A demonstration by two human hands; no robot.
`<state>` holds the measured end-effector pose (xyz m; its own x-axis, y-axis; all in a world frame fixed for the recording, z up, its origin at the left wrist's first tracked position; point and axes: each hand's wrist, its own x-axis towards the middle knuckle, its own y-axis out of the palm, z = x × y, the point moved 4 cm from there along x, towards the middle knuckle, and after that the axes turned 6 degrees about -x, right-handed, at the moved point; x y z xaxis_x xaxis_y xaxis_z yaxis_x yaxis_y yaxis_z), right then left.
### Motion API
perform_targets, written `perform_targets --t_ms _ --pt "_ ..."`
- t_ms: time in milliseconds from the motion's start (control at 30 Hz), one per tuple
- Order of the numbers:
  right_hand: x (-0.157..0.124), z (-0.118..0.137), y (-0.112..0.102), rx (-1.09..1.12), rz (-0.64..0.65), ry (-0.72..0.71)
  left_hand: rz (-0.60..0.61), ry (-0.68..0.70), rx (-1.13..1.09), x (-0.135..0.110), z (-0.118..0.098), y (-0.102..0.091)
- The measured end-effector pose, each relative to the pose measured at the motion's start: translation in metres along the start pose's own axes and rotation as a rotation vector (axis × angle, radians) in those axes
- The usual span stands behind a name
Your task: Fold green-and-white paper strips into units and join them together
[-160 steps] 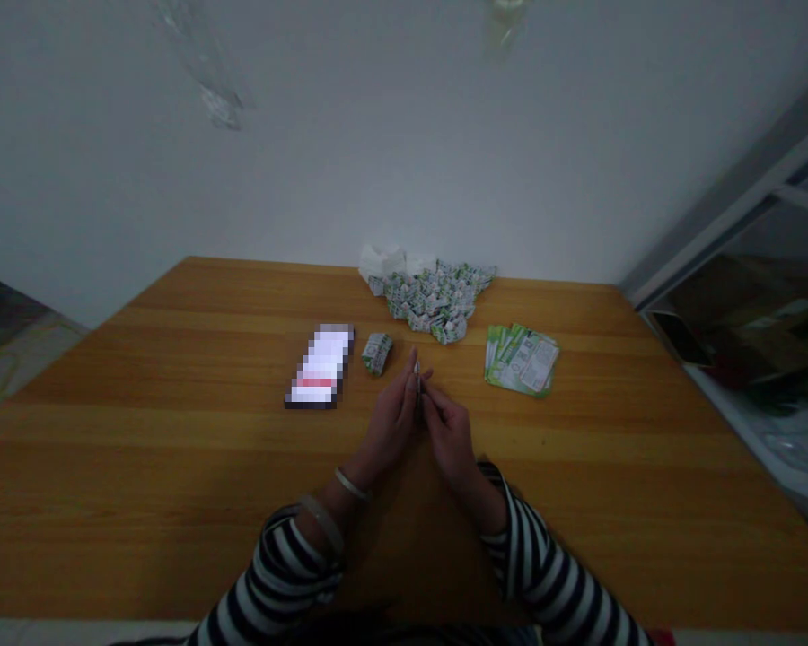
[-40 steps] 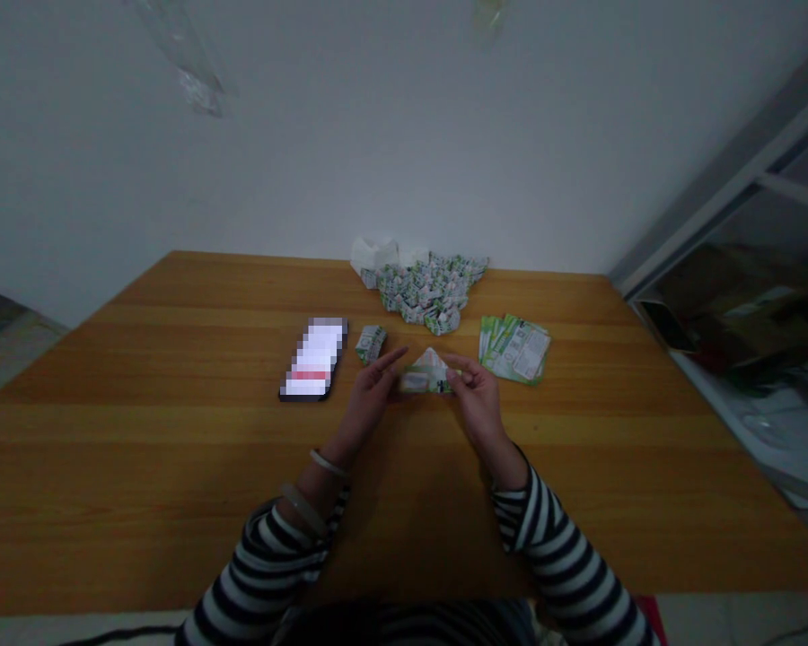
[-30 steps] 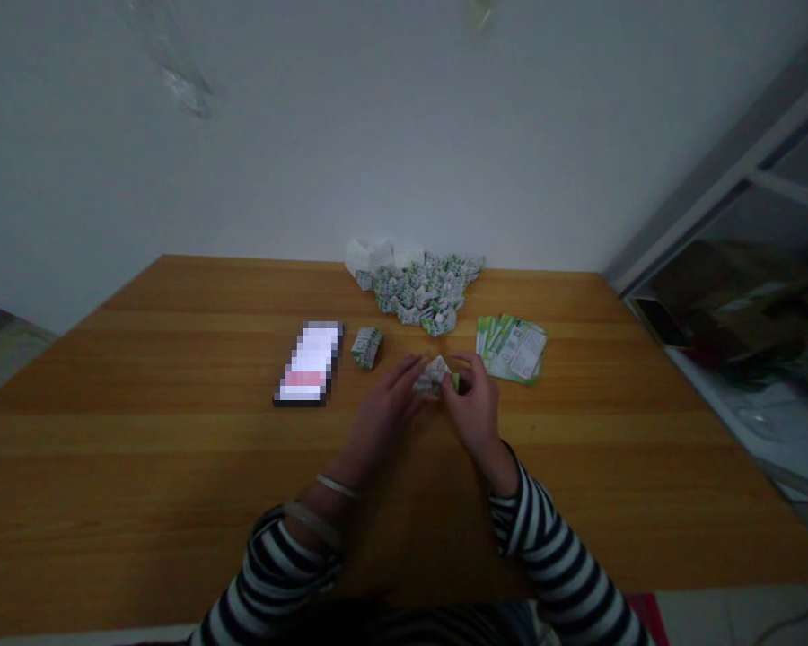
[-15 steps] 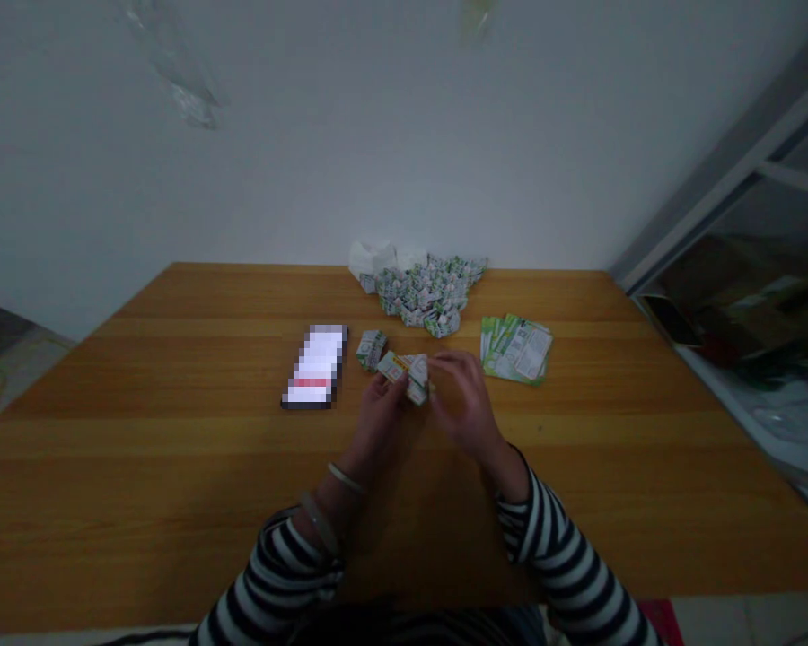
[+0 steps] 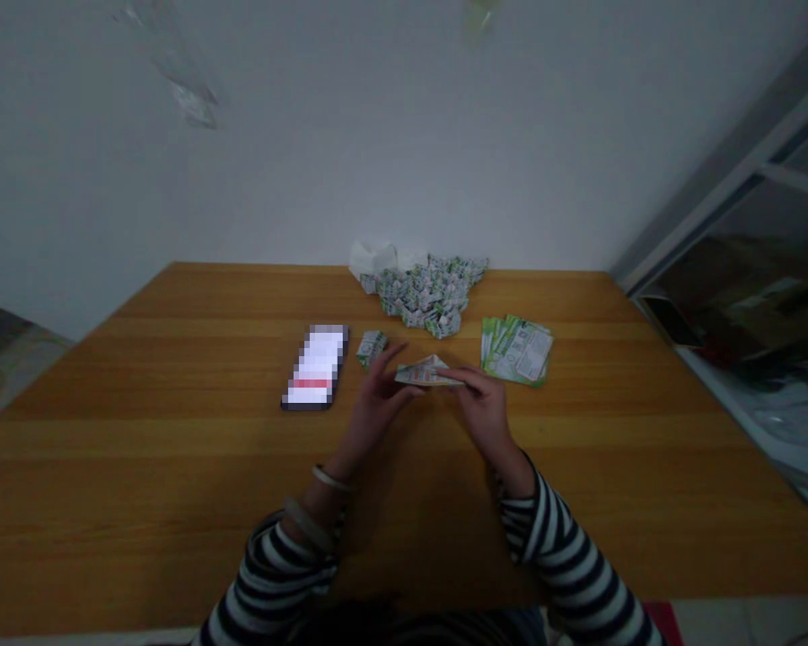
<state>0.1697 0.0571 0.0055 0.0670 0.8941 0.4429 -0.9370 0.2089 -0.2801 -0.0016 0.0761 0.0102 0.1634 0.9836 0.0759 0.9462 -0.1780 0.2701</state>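
Note:
A small folded piece of printed paper (image 5: 425,371) is held above the table in front of me. My right hand (image 5: 483,405) pinches its right end between thumb and fingers. At its left end my left hand (image 5: 375,400) has thumb and fingers spread apart around the paper's edge; whether they touch it I cannot tell. Just beyond the left fingers lies a small folded printed paper piece (image 5: 370,346). To the right of my right hand is a fanned stack of green-and-white printed cards (image 5: 522,350).
A heap of folded printed paper pieces (image 5: 424,292) lies near the wall, with white crumpled paper (image 5: 372,257) at its left. A phone with a lit screen (image 5: 316,366) rests left of my hands on the wooden table (image 5: 175,431). A glass-fronted cabinet stands at the right.
My left hand has let its grip loosen and spread its fingers. The right hand, earlier with fingers apart beside the paper, now pinches it. The paper has turned and shifted slightly right.

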Motion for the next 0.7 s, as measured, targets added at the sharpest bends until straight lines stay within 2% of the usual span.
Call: perform_targets --t_ms 100,200,433,567,700 --pt "0.003 -0.002 -0.003 0.114 0.013 0.084 0.074 0.123 0.279 -0.001 -0.005 -0.004" --pt "0.003 -0.003 -0.003 0.187 0.035 0.125 0.025 0.175 0.371 -0.004 -0.005 -0.008" --pt "0.003 -0.001 -0.002 0.235 0.006 0.182 -0.082 0.175 0.325 -0.006 -0.009 -0.008" --pt "0.0 -0.004 0.002 0.288 -0.062 0.316 -0.095 0.092 0.191 -0.005 -0.005 -0.002" --pt "-0.003 -0.007 0.009 0.365 -0.062 0.423 -0.143 -0.002 0.09 -0.005 -0.001 0.001"
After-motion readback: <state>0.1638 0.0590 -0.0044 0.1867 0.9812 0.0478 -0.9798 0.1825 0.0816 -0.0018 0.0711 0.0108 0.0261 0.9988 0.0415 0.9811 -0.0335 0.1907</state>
